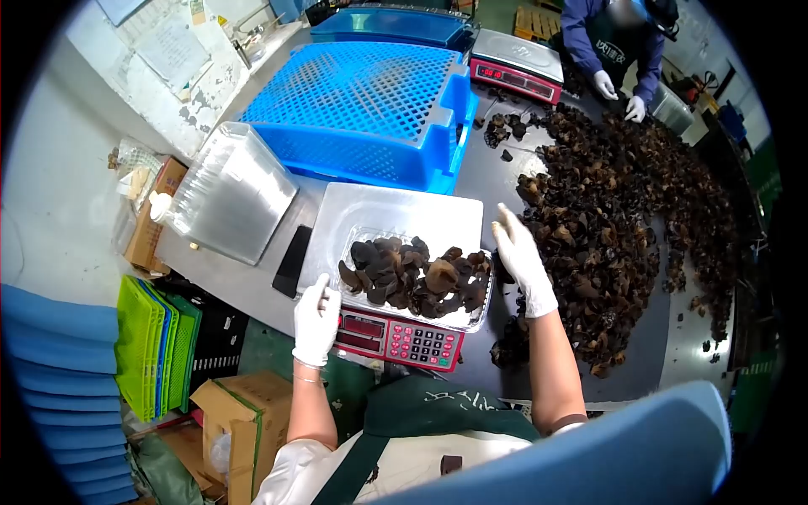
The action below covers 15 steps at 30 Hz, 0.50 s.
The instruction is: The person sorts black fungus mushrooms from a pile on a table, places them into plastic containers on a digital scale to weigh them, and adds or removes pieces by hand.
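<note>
A clear plastic tray (358,305) holding dark dried pieces (412,273) that look like fungus rests on the steel plate of a red scale (404,206). My gloved left hand (317,324) is at the tray's lower left corner, beside the scale's front edge; its fingers are close together, and what they may hold is too small to tell. Just right of the tray and scale, my gloved right hand (522,261) has its fingers stretched out and holds nothing. A large heap of the same dark pieces (589,252) lies to its right.
Blue crates (362,93) stand behind the scale, with a stack of clear trays (231,194) at the left. A second scale (516,67) is farther back. Across the table a person (614,50) in white gloves handles the heap. Green crates (156,345) and a cardboard box (252,421) stand below left.
</note>
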Motion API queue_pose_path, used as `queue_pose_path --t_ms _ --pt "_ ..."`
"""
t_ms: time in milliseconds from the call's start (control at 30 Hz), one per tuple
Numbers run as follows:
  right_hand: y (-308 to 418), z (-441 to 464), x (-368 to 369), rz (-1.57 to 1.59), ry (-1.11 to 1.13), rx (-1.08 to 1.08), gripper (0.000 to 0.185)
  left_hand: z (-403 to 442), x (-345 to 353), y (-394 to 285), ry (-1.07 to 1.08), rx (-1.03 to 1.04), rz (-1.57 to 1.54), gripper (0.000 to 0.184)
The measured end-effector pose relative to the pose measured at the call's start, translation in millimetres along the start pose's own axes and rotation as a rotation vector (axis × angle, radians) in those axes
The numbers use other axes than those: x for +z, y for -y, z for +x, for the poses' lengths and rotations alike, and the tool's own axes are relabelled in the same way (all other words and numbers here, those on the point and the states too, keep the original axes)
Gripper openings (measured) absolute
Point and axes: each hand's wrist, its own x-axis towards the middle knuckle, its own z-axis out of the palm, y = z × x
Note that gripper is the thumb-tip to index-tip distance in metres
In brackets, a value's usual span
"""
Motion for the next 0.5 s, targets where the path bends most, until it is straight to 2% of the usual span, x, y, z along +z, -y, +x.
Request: queue_pose_path --t_ms 33,100,133,167,200,233,333,500 --pt "2.2 3.0 4.1 0.279 0.104 -0.009 0.05 1.8 5.1 3.6 0.035 -0.009 -0.003 0.037" --pt "13.2 -3.0 -0.5 0.508 0.126 -0.042 0.047 5.7 8.4 4.5 0.064 -0.117 -0.093 0.036" --pt "21.5 -6.2 -8.9 0.613 0.157 0.021 0.046 7.4 5.7 2.7 0.058 -0.118 -0.094 0.036" --pt "27.8 -9.8 -17.1 0.72 0.195 0.089 0.045 9.3 -0.2 -5.9 0.102 -0.21 -0.205 0.035" --pt "28.9 -16.0 -20.8 0.808 0.216 0.038 0.044 10.2 -5.8 -10.4 0.147 -0.306 -0.314 0.034" --pt "29.8 -19.9 -25.3 0.788 0.202 -0.002 0.041 12.1 -12.1 -9.1 0.142 -0.29 -0.261 0.032" --pt "33.2 -35.9 -39.4 0.514 0.013 -0.017 0.037 16.9 -33.9 -1.2 -0.047 -0.24 -0.208 0.031" --pt "-4.0 -46.4 -54.6 0.56 -0.161 0.177 0.033 14.5 -62.8 -9.8 -0.227 -0.182 -0.126 0.03"
